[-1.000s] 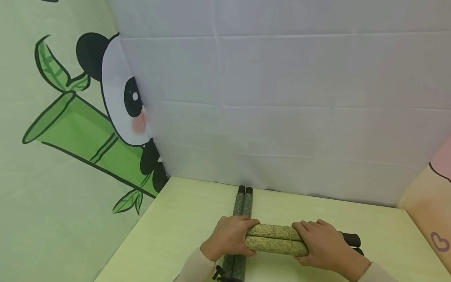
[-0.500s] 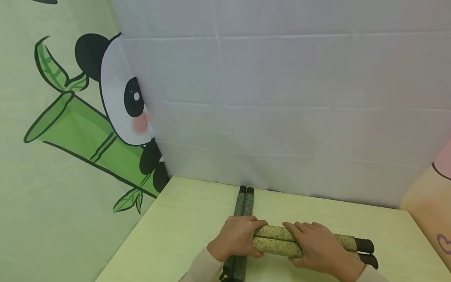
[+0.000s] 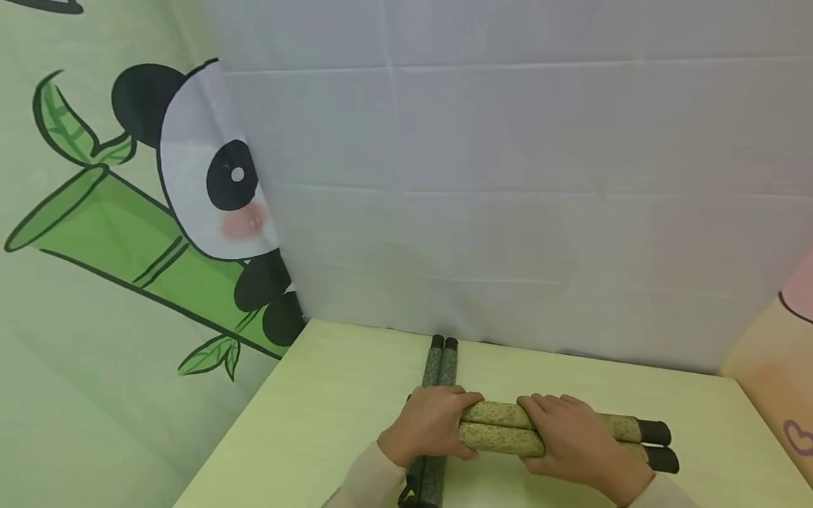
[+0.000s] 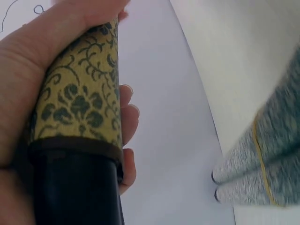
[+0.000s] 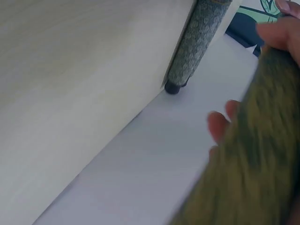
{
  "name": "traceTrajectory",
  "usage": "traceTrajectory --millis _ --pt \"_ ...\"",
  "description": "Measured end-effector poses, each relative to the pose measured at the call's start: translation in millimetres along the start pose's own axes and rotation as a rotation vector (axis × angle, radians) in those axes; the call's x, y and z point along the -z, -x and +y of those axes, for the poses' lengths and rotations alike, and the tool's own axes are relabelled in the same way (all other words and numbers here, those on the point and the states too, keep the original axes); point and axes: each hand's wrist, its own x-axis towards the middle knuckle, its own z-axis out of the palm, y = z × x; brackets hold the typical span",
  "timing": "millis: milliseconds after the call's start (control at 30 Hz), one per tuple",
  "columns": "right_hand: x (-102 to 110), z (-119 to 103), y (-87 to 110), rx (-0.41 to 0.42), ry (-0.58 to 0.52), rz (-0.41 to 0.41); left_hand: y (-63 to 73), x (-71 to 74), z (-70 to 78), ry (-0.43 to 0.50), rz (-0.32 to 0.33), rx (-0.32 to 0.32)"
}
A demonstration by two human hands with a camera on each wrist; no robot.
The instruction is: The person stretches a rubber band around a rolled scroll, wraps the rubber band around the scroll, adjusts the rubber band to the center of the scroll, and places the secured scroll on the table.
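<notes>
A yellow patterned scroll [image 3: 502, 439], as two parallel rolls with black end knobs, lies crosswise in both hands. My left hand [image 3: 435, 425] grips its left end, fingers on the far side and thumb near me; the left wrist view shows the floral cloth [image 4: 79, 103] and a black knob [image 4: 77, 192]. My right hand [image 3: 574, 439] holds it further right, and the black knobs show beyond that hand. Partly hidden under my left hand and wrist, a grey-green scroll [image 3: 448, 368], also two rolls, lies on the table pointing away from me.
The pale yellow table [image 3: 305, 409] meets a white cloth wall [image 3: 476, 176] at its far edge. On the left hangs a cloth with a painted panda and bamboo [image 3: 127, 219]; a painted cloth [image 3: 762, 367] borders the right.
Since a second ago the yellow scroll and my left hand have moved right. More of the scroll shows past my right hand. The panda cloth has shifted left.
</notes>
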Motion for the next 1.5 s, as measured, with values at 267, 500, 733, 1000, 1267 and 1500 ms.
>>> traceTrajectory --millis 267,500,733,1000,1267,1500 --pt "16 25 -17.6 0.082 0.017 -0.03 -28.9 4.8 6.2 0.024 -0.022 0.063" --pt "30 77 -12.9 0.066 0.034 -0.062 -46.6 13.7 -1.1 0.047 -0.029 0.133" --pt "33 93 -6.8 0.046 0.037 -0.063 -35.6 16.5 -10.7 0.068 -0.044 0.174" --pt "32 95 -9.1 0.04 0.075 -0.02 -41.0 17.1 7.6 -0.16 -0.026 0.145" --pt "26 85 -18.2 0.075 0.096 0.067 -79.7 15.5 44.6 -0.234 -0.038 0.05" --pt "20 78 -21.5 0.074 0.083 0.065 -89.9 21.7 47.8 -0.178 -0.121 -0.002"
